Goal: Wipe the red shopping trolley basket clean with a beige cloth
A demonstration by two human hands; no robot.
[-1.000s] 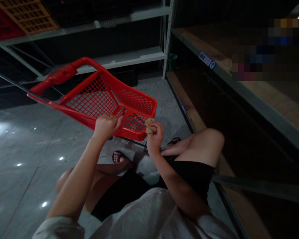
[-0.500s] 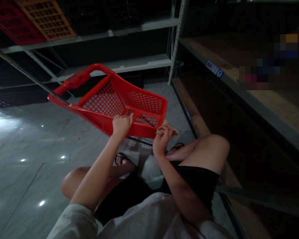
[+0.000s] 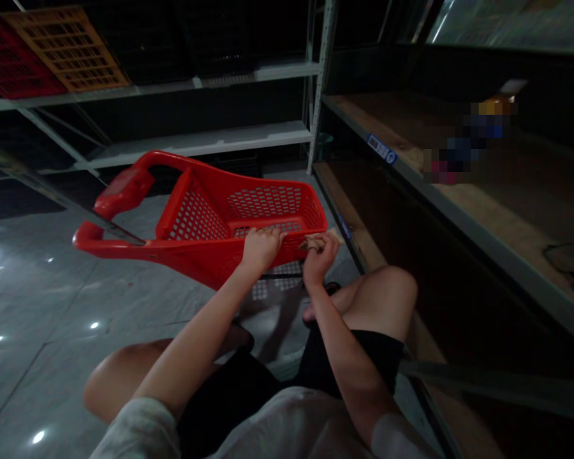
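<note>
A red plastic shopping cart with grid-patterned walls stands in front of my knees, its handle toward the left. My left hand is closed over the near rim of its basket. Close beside it, at the basket's right-hand end, my right hand is wrapped round a crumpled tan cloth. The cloth lies against or very near the cart's outer wall; whether it touches is hard to tell. The inside of the basket shows only its red grid floor.
White metal shelving runs along the back, with a red crate and an orange crate on it. A wooden shelf with blue labels borders the right side, carrying glasses. A metal pole crosses the cart handle.
The cart has turned, its handle end coming lower and its near wall now lying more level. My left hand has slid right along the rim, closer to my right hand.
</note>
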